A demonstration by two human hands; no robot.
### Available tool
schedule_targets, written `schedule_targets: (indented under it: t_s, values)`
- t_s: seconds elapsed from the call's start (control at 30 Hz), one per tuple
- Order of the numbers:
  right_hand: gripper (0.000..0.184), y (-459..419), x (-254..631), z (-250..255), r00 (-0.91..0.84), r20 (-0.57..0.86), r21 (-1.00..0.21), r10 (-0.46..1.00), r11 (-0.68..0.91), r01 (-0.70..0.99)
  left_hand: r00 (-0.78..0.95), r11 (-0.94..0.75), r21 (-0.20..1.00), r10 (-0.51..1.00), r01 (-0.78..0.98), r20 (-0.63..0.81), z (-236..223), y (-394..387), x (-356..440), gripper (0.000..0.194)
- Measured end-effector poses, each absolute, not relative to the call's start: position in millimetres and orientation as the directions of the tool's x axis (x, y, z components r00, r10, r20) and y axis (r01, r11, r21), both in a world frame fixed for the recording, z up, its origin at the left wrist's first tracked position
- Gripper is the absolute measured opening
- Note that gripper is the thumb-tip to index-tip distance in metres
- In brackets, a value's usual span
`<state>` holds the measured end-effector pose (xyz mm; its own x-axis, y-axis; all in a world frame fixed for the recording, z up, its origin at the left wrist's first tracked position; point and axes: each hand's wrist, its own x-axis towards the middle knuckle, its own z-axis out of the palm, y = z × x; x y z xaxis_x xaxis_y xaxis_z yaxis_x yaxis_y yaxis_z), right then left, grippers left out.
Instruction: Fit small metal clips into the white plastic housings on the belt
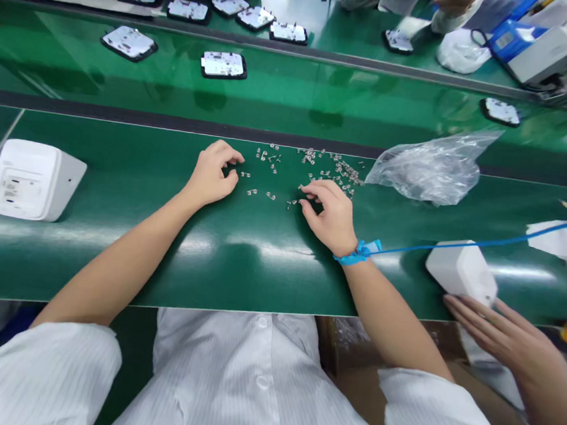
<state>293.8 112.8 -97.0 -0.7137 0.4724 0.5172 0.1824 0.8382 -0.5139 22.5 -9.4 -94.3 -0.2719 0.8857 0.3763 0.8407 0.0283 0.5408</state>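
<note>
Small clear-looking pieces, too small to name, lie scattered on the green work surface. At their left edge rests my left hand, fingers curved, thumb and forefinger apart with a gap between them. A pair of the pieces lies just beside its fingertips. My right hand, with a blue wrist strap and cord, is at the near side of the main heap. Its thumb and forefinger tips are slightly apart, close to a few pieces; nothing shows between them.
A crumpled clear plastic bag lies right of the heap. White plug-like housings stand at left and right; a co-worker's hand touches the right one. Beyond a dark rail, circuit boards in black frames lie on a green belt.
</note>
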Motion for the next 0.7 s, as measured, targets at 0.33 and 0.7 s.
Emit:
schedule_targets:
  t_s: [0.33,0.7]
  values:
    - [0.026,111,291,-98,-0.743,0.533,-0.486,0.405,0.865,0.123,-0.152,0.015,0.326,0.905,0.945,0.397,-97,-13,36,0.019]
    - [0.013,107,289,-91,-0.708,0.51,-0.531,0.488,0.827,0.188,0.095,-0.183,0.17,0.9,0.968,0.425,-90,-20,84,0.03]
